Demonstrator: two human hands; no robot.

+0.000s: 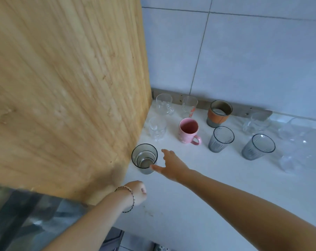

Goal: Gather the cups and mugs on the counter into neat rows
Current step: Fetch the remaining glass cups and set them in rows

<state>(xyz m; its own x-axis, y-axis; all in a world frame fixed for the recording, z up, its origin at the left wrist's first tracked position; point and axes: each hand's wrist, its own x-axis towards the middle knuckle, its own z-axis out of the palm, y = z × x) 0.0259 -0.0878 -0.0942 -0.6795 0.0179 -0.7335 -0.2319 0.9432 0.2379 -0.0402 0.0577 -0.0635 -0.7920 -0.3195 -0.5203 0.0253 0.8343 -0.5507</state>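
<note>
Right hand [173, 164] outstretched, fingers spread, thumb tip touching smoky glass [144, 159] at counter's [198, 196] left edge by wooden panel [66, 91] | left hand [137, 192] clenched, empty, near front edge | remaining cups toward back edge

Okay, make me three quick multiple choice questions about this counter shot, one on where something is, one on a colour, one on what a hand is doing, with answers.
1. Where does the pink mug stand?
A. Behind the orange-sleeved cup
B. Between a clear glass mug and a grey tumbler
C. On the floor

2. What colour is the wall?
A. Pale tile
B. Red
C. Black

3. The right hand is:
A. Fisted
B. Lifting the pink mug
C. Open, thumb against the nearest grey glass

B, neighbours flank it; A, tile joints show; C, fingers spread.
</note>
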